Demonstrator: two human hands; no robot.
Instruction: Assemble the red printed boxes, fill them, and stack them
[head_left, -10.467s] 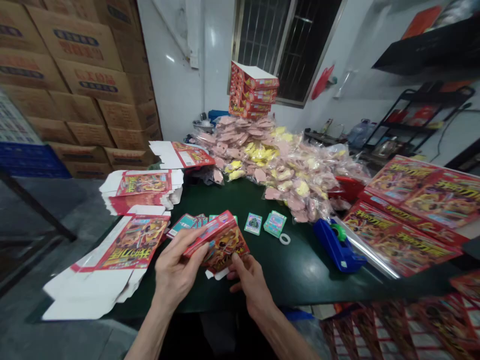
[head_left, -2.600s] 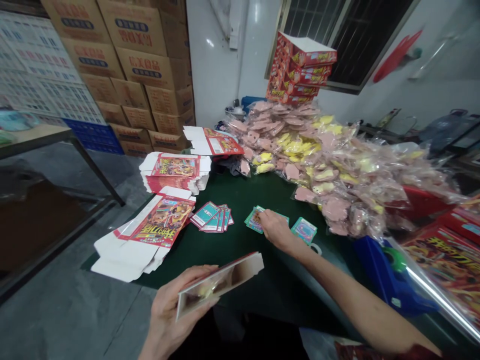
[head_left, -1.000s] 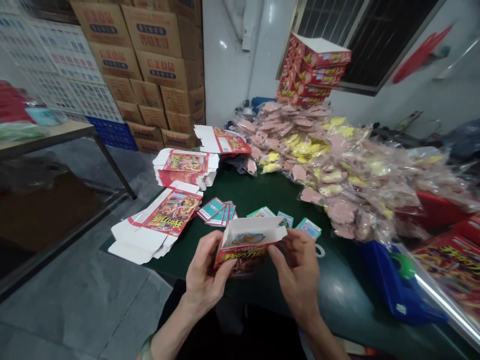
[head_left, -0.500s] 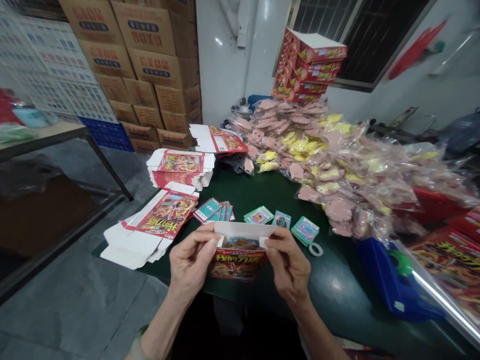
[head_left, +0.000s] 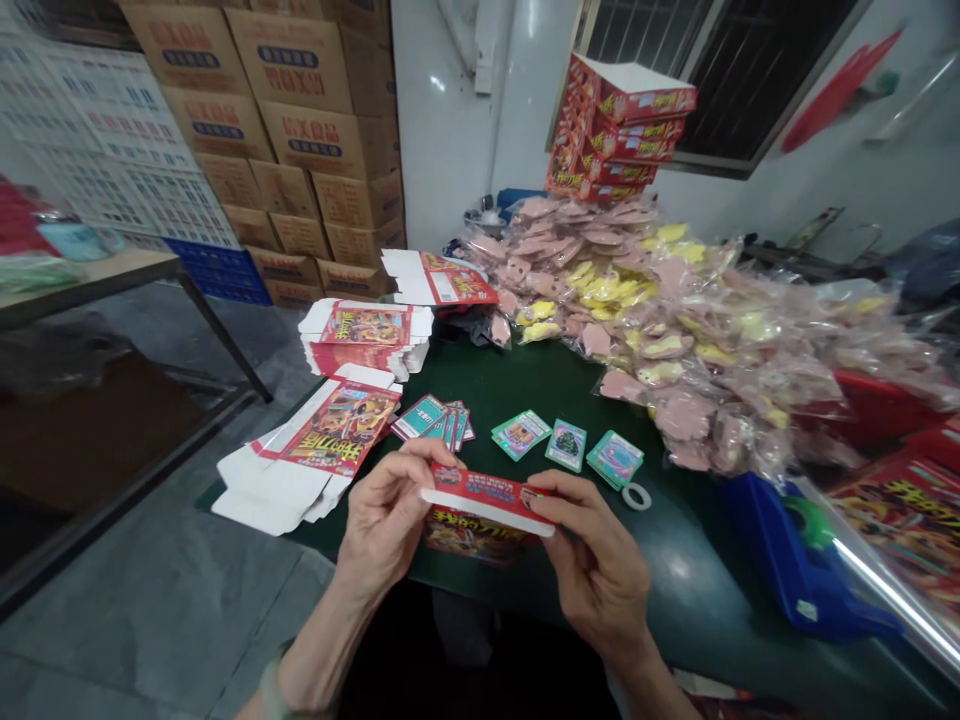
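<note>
Between my two hands is a small red printed carton [head_left: 476, 540], its top flap folded over toward me with a white edge showing. My left hand [head_left: 390, 510] pinches the flap's left end with thumb and fingers. At the right end, my right hand [head_left: 596, 560] has its fingers on top of the flap and its thumb partly hidden behind the box. What lies inside the carton is covered. Just beyond it are teal cards [head_left: 431, 422] in a fan, green-edged cards [head_left: 521, 433], a single card [head_left: 565, 444] and another small pile [head_left: 615, 458] beside a white ring [head_left: 637, 496].
Flattened cartons [head_left: 341, 425] lie at the left table edge, with more stacked behind [head_left: 367, 330]. Bagged pink and yellow pieces [head_left: 600, 270] heap across the back, below stacked red boxes [head_left: 619, 130]. A blue tape dispenser [head_left: 795, 560] stands at right.
The carton's top flap, upright with its white inside showing before, is now folded down over the opening. My right hand has shifted slightly right and down, its fingers now on the flap.
</note>
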